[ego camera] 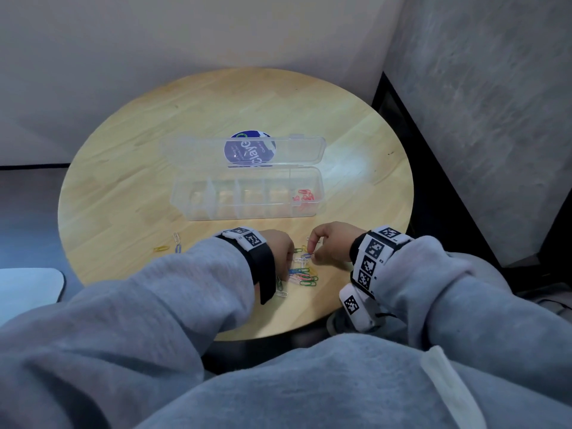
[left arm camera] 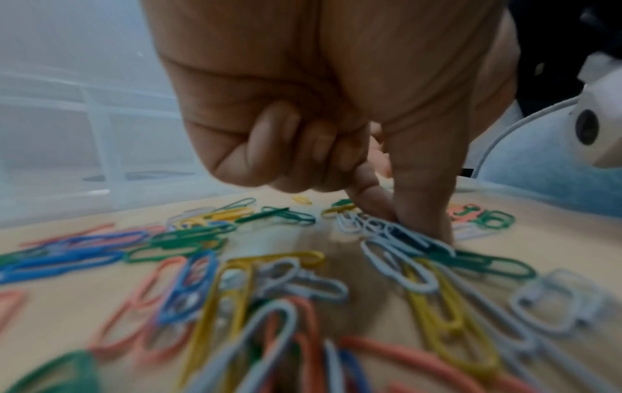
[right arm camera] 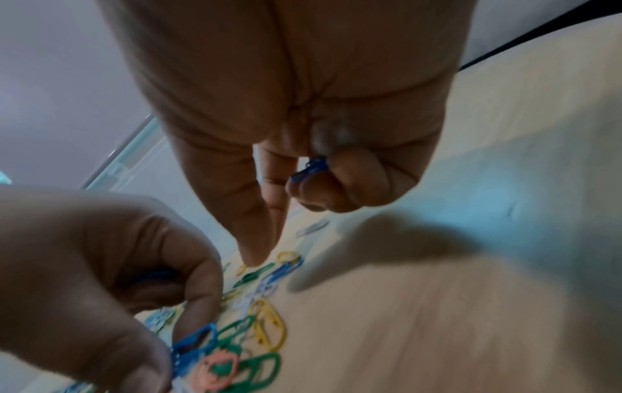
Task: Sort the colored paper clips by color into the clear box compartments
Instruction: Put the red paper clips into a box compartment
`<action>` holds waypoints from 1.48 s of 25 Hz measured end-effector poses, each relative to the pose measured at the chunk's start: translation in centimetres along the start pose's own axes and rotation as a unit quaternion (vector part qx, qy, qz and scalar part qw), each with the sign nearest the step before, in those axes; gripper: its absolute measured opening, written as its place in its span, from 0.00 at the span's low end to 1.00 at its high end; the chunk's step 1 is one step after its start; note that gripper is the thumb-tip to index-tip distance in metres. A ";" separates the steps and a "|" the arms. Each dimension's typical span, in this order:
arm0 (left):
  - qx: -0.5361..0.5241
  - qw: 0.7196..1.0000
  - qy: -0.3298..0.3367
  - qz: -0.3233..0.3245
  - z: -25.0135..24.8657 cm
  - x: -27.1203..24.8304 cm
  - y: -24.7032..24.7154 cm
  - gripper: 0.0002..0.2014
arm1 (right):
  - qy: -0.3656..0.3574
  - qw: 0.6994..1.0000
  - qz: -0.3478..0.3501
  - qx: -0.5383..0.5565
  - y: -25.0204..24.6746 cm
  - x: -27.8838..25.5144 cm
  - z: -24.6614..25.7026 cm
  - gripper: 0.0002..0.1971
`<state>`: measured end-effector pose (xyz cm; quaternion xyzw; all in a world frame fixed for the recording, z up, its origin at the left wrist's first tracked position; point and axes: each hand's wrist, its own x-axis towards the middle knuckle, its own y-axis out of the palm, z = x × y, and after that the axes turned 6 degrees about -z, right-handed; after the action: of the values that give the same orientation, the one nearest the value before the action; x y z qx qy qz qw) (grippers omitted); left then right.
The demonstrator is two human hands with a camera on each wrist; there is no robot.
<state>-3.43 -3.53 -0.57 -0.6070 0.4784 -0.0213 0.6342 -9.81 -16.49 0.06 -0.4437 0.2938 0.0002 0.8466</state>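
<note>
The clear box point(ego camera: 198, 213) lies open mid-table, with red clips point(ego camera: 304, 196) in its rightmost compartment. A pile of mixed coloured paper clips point(ego camera: 305, 275) sits near the front edge, between my hands. My left hand point(ego camera: 291, 258) reaches into the pile. Its thumb and forefinger point(left arm camera: 424, 228) come down among pale clips and, in the right wrist view, pinch a blue clip point(right arm camera: 197, 339). My right hand point(ego camera: 312, 249) hovers over the pile's far side. Its curled outer fingers hold blue clips point(right arm camera: 311, 170), while its thumb and forefinger point(right arm camera: 256, 255) point down at the pile.
The box's lid point(ego camera: 192, 150) lies flat behind it, over a round blue sticker point(ego camera: 249, 148). Stray white, blue and yellow clips point(ego camera: 176, 241) lie at the table's point(ego camera: 130, 181) front left. A pale flat object point(ego camera: 28, 286) sits left of the table. Walls close in behind and to the right.
</note>
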 end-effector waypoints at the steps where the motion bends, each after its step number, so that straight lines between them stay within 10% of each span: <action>1: -0.001 1.000 -0.001 0.003 0.3 0.2 0.0 0.07 | -0.008 1.000 -0.001 -0.019 0.2 -0.1 0.3 0.07; 13: -0.208 0.976 -0.047 -0.038 2.8 -0.5 -0.9 0.10 | -0.060 0.987 -0.021 -0.145 1.1 1.1 1.1 0.09; 18: -0.477 0.872 -0.106 -0.036 3.2 -0.8 -2.2 0.15 | 0.025 0.998 0.038 0.032 -0.1 1.2 0.7 0.06; 22: -0.586 0.804 -0.100 -0.034 3.1 -1.4 -3.2 0.18 | 0.072 0.947 0.097 0.297 -1.7 1.1 0.4 0.12; 30: -0.662 0.741 -0.111 -0.038 2.7 -2.6 -4.0 0.17 | 0.072 0.888 0.117 0.439 -2.1 0.6 1.2 0.13; 37: -0.763 0.621 -0.123 -0.130 3.0 -2.2 -6.4 0.11 | 0.098 0.777 0.047 0.621 -3.4 1.3 3.3 0.09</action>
<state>0.84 -1.57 5.15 -0.9258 0.1561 0.3441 -0.0130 -6.16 -16.43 3.42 0.1944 0.3317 -0.1860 0.9042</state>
